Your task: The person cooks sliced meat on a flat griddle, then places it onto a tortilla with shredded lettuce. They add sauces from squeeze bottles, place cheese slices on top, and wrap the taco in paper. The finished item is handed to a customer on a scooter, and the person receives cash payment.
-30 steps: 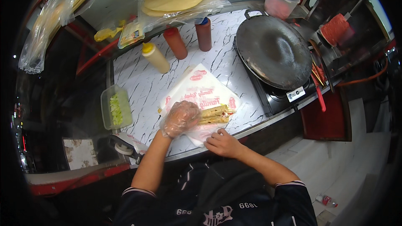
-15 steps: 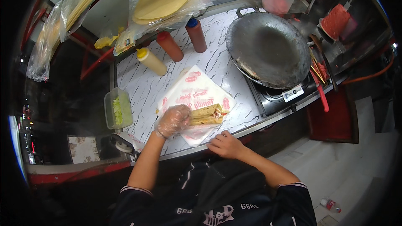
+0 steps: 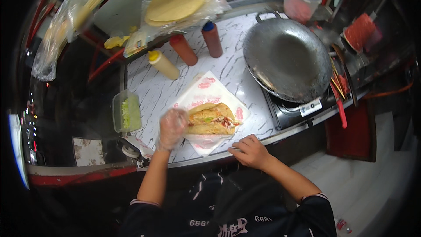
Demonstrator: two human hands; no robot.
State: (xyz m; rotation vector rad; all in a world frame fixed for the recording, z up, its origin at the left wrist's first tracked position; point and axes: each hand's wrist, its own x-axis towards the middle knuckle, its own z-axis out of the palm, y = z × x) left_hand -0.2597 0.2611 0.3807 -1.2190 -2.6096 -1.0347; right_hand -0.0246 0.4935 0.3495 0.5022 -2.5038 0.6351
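A filled flatbread wrap lies on white wrapping paper printed in red, its fold open. Shredded green, white sauce and reddish filling show inside. My left hand, in a clear plastic glove, is at the wrap's left end. Motion blurs its fingers, and whether they touch the bread is unclear. My bare right hand rests by the counter's front edge, near the paper's lower right side. Its fingers are loosely bent and apart, holding nothing.
Behind the paper stand a yellow-capped bottle, a red bottle and a blue-capped bottle. Shredded lettuce fills a tub at left. To the right a wide black pan sits on a stove. Flatbreads lie at the back.
The rolled wrap has come unfolded, showing its filling. My left hand has shifted left off its top. The whole view has shifted slightly; my right hand keeps its place by the edge.
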